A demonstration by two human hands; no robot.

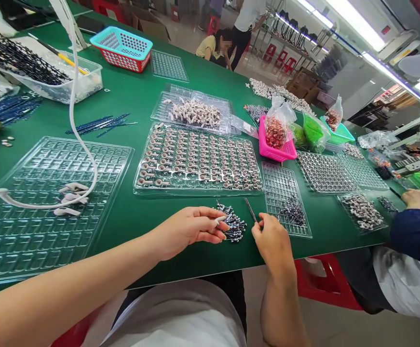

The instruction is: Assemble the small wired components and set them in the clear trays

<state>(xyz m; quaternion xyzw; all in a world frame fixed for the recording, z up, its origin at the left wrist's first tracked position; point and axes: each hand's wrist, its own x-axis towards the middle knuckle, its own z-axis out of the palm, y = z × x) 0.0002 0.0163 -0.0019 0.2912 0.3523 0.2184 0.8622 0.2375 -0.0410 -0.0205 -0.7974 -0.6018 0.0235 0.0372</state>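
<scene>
Between thumb and fingers, my left hand (198, 226) pinches a small white part (220, 219). Just beyond its fingertips lies a pile of small dark parts with shiny ends (234, 224) on the green table. My right hand (271, 236) is closed on tweezers (250, 210), whose tip points up and away, to the right of the pile. A clear tray filled with white round-ended parts (198, 161) lies beyond both hands. Right of it, a clear tray (277, 185) holds a heap of small dark parts.
White parts are heaped on a tray (195, 113) farther back. A pink basket (277, 152) holds a bag. A white cable (73, 96) arches over the left tray (50, 231). At the right edge, another person's hand (417, 198) rests near the table.
</scene>
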